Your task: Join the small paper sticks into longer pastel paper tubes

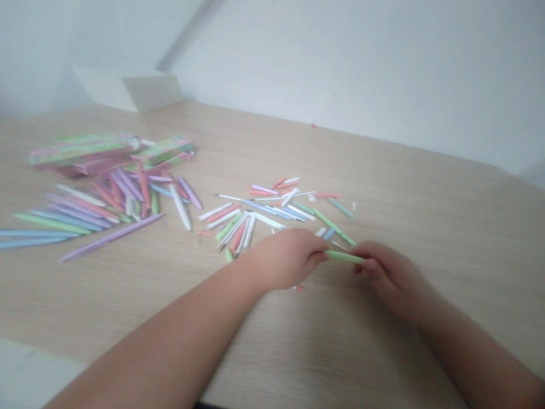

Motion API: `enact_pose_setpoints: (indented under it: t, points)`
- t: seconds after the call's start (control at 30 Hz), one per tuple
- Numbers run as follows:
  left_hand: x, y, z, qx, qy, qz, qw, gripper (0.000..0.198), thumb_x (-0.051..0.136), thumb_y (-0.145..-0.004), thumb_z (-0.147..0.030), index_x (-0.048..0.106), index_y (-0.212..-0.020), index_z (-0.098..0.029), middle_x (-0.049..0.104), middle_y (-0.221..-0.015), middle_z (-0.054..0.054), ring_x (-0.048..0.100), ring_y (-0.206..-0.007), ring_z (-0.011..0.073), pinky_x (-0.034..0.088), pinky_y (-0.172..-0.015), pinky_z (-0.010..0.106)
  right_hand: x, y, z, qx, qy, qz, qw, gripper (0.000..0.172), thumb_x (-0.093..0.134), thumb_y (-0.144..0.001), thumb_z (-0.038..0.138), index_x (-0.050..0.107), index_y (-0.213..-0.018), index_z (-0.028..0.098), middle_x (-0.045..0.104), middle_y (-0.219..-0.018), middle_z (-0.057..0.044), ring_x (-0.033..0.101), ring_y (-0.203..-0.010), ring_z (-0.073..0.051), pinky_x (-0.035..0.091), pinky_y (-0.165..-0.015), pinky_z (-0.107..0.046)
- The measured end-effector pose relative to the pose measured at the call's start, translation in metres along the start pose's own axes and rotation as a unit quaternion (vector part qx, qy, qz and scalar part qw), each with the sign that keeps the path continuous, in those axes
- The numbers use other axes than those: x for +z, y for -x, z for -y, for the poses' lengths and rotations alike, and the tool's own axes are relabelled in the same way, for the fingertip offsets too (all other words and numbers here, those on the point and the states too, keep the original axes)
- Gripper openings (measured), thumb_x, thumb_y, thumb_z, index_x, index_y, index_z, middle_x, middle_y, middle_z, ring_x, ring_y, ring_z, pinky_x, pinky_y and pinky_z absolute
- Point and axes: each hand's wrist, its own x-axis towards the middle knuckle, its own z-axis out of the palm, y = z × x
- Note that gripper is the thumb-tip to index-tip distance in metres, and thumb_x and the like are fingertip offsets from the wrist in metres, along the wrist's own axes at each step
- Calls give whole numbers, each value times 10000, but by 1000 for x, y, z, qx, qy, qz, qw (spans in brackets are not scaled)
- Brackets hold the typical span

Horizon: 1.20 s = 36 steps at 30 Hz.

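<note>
Pens [93, 209], tapered, pastel and apparently smooth plastic, fan across the left of the frame; short white, coral, blue and green tubes [279, 211] scatter mid-frame on the wood-grain surface [447, 216]. Right of centre, the left hand [293, 258] has its grip pinched closed on one end of a slim light-green rod [344, 257]; the right hand [389, 278] pinches the other. Light, in-line pressure would probably serve best.

Left hand [293, 257] pinches one end of a light-green stick [344, 257], right hand [385, 275] the other; stick spans the gap, tilting slightly down rightward. Just beyond the grip and leftward: loose pen parts [279, 212], scattered. Farther left: pastel pens [78, 212], heaped and fanned. Behind those: printed boxes [85, 150], blurred. Wood-grain tabletop [426, 187] below.
</note>
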Motion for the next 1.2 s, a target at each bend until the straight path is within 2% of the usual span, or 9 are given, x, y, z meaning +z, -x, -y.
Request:
enact_pose_setpoints:
  t: [0.1,0.23,0.5,0.6,0.67,0.73,0.83,1.07,1.2]
  points:
    - [1,0,0,-4,6,-2,1000,296,452,-1008,-309,712,-1124,-230,748,-1056,56,678,-1001,243,507,-872,361,1,2,-2,-17,-10,-21,1000,293,589,-977,354,560,-1249,249,681,-1084,-79,676,-908,-226,563,-729,-330]
    - [3,0,1,-7,10,3,1000,297,452,-1010,-314,714,-1130,-243,752,-1019,50,686,-960,238,509,-830,357,1,5,-2,-63,82,17,995,187,523,-1011,297,633,-1159,266,724,-1042,-57,691,-910,-230,532,-778,-345]
    - [5,0,-1,15,-20,4,1000,287,451,-1004,-276,718,-1068,-192,723,-972,79,669,-950,255,506,-834,379,6,1,13,0,101,61,993,260,447,-1036,356,669,-988,230,726,-831,-37,667,-746,-216,459,-643,-322]
    - [2,-1,-1,18,19,-44,999,232,518,-970,-255,722,-1065,-200,713,-1007,79,652,-988,252,496,-873,383,7,-5,17,58,41,48,996,277,454,-1030,400,644,-913,236,696,-758,-15,635,-681,-198,443,-609,-311]
    - [1,-3,-1,-14,117,-128,985,198,612,-928,-284,712,-1086,-218,710,-1057,69,645,-998,232,491,-883,360,7,-7,19,98,-3,9,995,287,454,-1028,424,626,-893,238,678,-720,-5,622,-646,-188,442,-596,-307]
    - [2,-6,-1,-82,275,-205,936,235,698,-877,-350,689,-1073,-221,712,-1018,54,649,-899,195,495,-811,322,8,-7,21,132,-48,-20,990,320,439,-1032,452,609,-865,239,665,-694,0,617,-623,-181,447,-588,-305]
    - [6,-12,-2,-159,504,-246,812,260,675,-897,-415,661,-1062,-215,707,-978,43,618,-793,148,462,-709,264,14,-6,26,157,-123,-24,980,353,432,-1030,490,592,-837,242,654,-685,2,613,-614,-178,464,-591,-307]
    - [2,-15,-17,-153,832,-120,520,452,316,-1023,-499,536,-786,-184,549,-736,30,606,-741,182,499,-730,322,32,-7,48,121,-277,61,951,333,482,-1024,478,587,-832,228,631,-695,6,610,-645,-163,489,-625,-300]
    - [-5,-13,-22,-140,856,-159,472,417,343,-975,-440,406,-650,-186,381,-587,-10,461,-541,134,443,-592,274,34,-6,52,84,-373,124,916,313,469,-1039,476,633,-998,212,677,-851,-25,658,-776,-165,533,-714,-310]
